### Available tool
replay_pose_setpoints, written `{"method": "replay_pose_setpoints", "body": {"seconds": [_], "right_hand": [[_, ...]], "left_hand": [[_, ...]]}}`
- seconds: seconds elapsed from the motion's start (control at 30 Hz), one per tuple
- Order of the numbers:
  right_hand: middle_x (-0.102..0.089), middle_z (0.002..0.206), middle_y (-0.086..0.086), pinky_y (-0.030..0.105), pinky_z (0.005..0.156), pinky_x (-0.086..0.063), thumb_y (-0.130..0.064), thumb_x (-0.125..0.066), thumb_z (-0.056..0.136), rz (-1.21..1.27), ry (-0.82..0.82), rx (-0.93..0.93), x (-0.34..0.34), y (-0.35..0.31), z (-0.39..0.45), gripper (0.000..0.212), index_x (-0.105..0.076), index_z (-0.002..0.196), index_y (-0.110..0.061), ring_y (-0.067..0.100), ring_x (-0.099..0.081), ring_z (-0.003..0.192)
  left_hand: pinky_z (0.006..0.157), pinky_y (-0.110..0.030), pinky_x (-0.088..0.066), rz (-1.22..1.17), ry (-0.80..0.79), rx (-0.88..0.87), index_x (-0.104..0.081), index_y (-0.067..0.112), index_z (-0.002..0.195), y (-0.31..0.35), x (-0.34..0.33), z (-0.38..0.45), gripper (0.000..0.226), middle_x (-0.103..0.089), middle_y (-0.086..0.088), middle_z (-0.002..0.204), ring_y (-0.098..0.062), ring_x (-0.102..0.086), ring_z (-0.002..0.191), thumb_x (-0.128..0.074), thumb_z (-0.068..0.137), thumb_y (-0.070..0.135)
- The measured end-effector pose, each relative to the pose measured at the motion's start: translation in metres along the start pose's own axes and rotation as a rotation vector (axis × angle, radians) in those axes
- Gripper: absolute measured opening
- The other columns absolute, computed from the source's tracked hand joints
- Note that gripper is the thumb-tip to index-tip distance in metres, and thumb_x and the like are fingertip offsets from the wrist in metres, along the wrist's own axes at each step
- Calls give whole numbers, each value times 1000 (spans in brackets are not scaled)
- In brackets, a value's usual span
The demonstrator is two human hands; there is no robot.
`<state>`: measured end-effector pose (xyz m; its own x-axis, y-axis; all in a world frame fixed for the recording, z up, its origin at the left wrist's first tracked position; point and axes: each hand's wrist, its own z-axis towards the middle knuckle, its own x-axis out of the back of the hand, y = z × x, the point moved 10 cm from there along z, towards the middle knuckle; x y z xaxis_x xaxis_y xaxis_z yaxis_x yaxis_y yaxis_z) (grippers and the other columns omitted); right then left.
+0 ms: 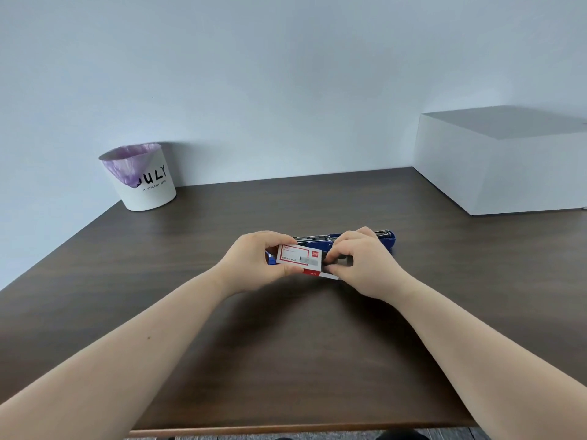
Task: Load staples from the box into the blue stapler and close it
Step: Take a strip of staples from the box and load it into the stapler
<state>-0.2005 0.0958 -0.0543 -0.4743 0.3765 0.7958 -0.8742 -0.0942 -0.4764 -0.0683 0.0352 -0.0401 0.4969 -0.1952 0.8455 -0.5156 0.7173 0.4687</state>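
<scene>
My left hand (254, 262) grips the staple box (298, 259); my right hand (365, 265) pinches its open end, above the stapler (386, 239) on the worktop (286, 344).

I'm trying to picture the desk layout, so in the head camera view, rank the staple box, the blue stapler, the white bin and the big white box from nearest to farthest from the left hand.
1. Staple box: in the grip of the left hand.
2. Blue stapler: just behind the hands, lying open.
3. White bin: far left corner of the desk.
4. Big white box: far right, by the wall.
</scene>
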Motion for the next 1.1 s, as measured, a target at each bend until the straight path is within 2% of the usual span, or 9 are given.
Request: {"method": "replay_pose_setpoints", "body": {"seconds": [0.2, 0.3, 0.37, 0.47, 0.57, 0.77, 0.83, 0.97, 1.1], "right_hand": [[-62, 110, -7, 19, 86, -26, -19, -63, 87, 60, 94, -31, 9, 2, 1, 10, -71, 84, -14, 13, -40, 106], [-66, 109, -6, 27, 88, -44, -15, -62, 88, 462, 288, -240, 34, 29, -4, 9, -64, 78, -15, 14, -57, 103], [-71, 103, 9, 34, 74, -58, -12, -61, 89, 758, 326, -415, 31, 52, -8, 6, -61, 85, -7, 21, -69, 90], [-67, 97, 17, 25, 47, -55, -3, -60, 88, 942, 222, -559, 12, 60, -12, 10, -55, 96, -4, 20, -68, 70], [-62, 90, 11, 21, 44, -49, 0, -58, 87, 986, 62, -623, -7, 55, -15, 31, -51, 113, -16, 15, -64, 64], [-63, 81, 10, 20, 41, -43, -14, -55, 93, 1193, -111, -658, -29, 43, -14, 18, -66, 104, -4, 13, -52, 59], [-61, 75, 10, 18, 40, -39, -20, -61, 91, 1178, -115, -649, -31, 42, -15, 23, -66, 101, -1, 12, -47, 56], [-55, 66, 7, 15, 37, -32, -16, -66, 87, 1048, -98, -615, -27, 41, -15, 16, -69, 87, -1, 9, -40, 51], [-57, 66, 7, 14, 37, -32, -15, -67, 86, 903, -86, -575, -25, 39, -14, 15, -72, 95, -4, 10, -42, 52]], "left_hand": [[84, -20, -50, -49, 24, 48, -65, 25, 109, -8, 2, -1, 42, -65, 15, 99, -7, -62, 91, -75, 70, 38], [82, -17, -47, -90, 60, 115, -65, 24, 110, -26, 4, -5, 43, -66, 12, 100, -6, -62, 86, -76, 70, 35], [79, -15, -47, -124, 88, 144, -66, 24, 110, -36, 6, -8, 42, -69, 11, 99, -4, -62, 83, -76, 70, 36], [78, -10, -47, -196, 145, 176, -66, 26, 106, -40, 13, -11, 37, -68, 16, 93, 2, -62, 79, -76, 71, 35], [86, -22, -50, -244, 167, 184, -65, 26, 106, -39, 15, -10, 37, -68, 13, 98, -7, -65, 89, -76, 71, 34], [92, -30, -52, -267, 131, 175, -66, 26, 107, -36, 6, -7, 40, -71, 8, 104, -10, -65, 93, -76, 69, 37], [93, -31, -52, -268, 124, 174, -67, 26, 106, -34, 2, -6, 40, -71, 8, 103, -9, -66, 93, -77, 69, 37], [98, -33, -49, -238, 107, 180, -67, 24, 108, -36, -3, -6, 45, -71, 7, 106, -10, -65, 99, -78, 67, 38], [97, -31, -49, -204, 75, 195, -66, 23, 111, -36, -6, -6, 50, -69, 7, 106, -10, -65, 94, -79, 66, 39]]}}
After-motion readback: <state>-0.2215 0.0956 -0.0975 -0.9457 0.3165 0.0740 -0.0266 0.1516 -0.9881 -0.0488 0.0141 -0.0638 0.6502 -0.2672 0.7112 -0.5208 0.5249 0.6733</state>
